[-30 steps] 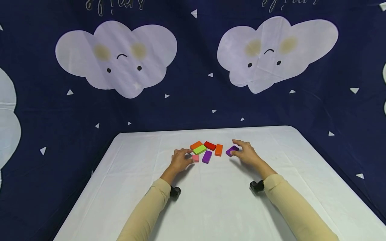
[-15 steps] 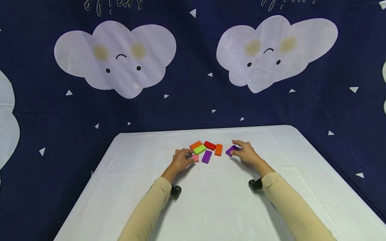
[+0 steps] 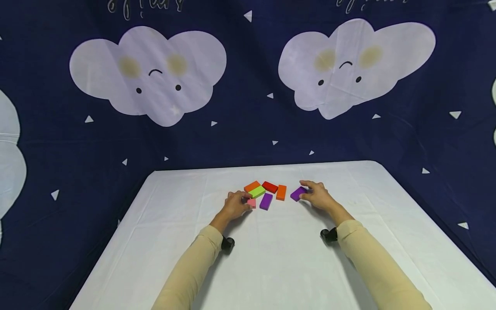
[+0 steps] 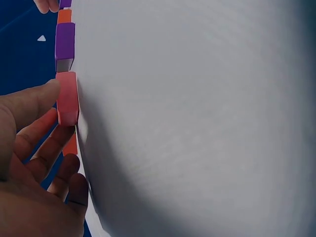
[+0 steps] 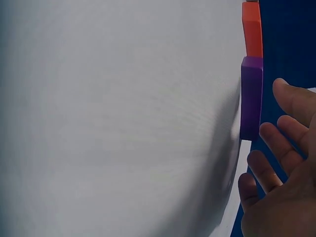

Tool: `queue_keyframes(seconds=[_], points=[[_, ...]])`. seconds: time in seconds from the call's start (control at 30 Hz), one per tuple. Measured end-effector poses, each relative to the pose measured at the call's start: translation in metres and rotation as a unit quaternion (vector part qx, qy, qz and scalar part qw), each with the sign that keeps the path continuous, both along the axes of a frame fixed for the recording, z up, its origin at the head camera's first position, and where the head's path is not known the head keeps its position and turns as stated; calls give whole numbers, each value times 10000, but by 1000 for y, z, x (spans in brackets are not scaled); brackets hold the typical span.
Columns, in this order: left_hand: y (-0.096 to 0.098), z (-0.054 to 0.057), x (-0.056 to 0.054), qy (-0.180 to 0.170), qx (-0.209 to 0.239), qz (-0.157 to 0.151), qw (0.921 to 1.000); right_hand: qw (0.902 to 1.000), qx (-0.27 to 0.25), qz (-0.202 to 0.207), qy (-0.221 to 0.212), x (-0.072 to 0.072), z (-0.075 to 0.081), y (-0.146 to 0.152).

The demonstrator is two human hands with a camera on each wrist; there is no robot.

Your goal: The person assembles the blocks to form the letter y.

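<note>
One pink rectangular block (image 4: 68,98) sits pinched in the left hand (image 3: 235,206); the right hand (image 3: 319,197), fingers spread, lies beside a purple rectangular block (image 5: 251,101).

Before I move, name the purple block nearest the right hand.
The rightmost purple block, right by the right hand; the other purple one lies farther left, beside the pink block.

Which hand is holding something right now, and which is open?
Left hand: closed, thumb and fingers curled around the pink block.
Right hand: open beside the nearest purple block, not gripping it.
</note>
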State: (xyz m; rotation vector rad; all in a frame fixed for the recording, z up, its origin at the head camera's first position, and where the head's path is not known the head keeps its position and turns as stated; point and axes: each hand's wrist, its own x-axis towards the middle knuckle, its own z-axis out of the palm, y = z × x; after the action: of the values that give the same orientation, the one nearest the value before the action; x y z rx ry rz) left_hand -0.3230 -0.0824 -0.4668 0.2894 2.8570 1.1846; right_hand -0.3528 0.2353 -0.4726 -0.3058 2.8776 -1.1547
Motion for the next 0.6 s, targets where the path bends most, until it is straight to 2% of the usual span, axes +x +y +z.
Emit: queue_keyframes(seconds=[0.3,0.6], points=[[1,1,1,-225,65,157,9996,10000,-17,60,-15,-2,0,-3],[1,0,0,-283,63,174,9994,9997,-102,201,63,-1,0,-4]])
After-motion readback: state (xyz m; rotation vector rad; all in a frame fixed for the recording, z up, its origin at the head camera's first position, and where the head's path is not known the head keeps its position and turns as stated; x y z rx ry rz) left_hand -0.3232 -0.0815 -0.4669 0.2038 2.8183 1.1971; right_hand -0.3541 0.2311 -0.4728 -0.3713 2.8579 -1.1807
